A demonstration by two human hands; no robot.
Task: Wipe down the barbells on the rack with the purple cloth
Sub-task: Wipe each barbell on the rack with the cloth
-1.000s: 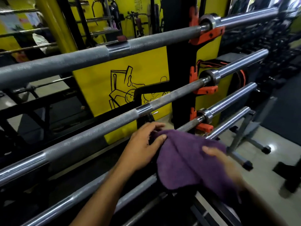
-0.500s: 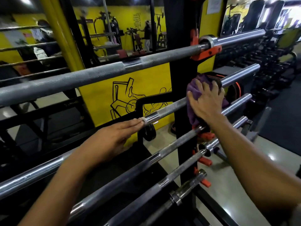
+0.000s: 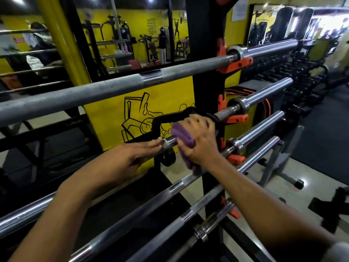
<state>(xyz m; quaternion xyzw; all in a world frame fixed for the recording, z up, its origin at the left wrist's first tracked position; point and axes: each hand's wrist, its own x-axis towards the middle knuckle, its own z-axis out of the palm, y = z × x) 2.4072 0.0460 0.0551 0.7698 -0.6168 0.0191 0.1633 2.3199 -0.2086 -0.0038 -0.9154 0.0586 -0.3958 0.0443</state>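
Against a yellow gym wall (image 3: pixel 105 114) with a black line drawing, behind a black steel rack upright (image 3: pixel 205 59) with orange plastic hooks (image 3: pixel 235 65): five steel barbells, racked level one above another. Further back, mirror panels (image 3: pixel 132 35) reflecting weight machines; to the right, pale glossy floor (image 3: pixel 294 186) and a dark row of dumbbells (image 3: pixel 306 72).

Top knurled steel barbell (image 3: pixel 113 89) untouched, well above both hands. Second steel barbell (image 3: pixel 260 95) carrying the work: right hand (image 3: pixel 200 140) clamped over it from above, fingers (image 3: pixel 196 121) curled tight round the folded purple terry cloth (image 3: pixel 184 138), cloth wrapped on the shaft just left of the upright, one loose end hanging below the wrist. Left hand (image 3: pixel 136 154) just beside it on the same shaft, fingers straight and flat along the knurled section, fingertips close to the cloth's edge with a short bare stretch of steel between.

Three lower steel barbells (image 3: pixel 262 129) beneath the forearms, untouched.

One cloth, one rack upright in view.
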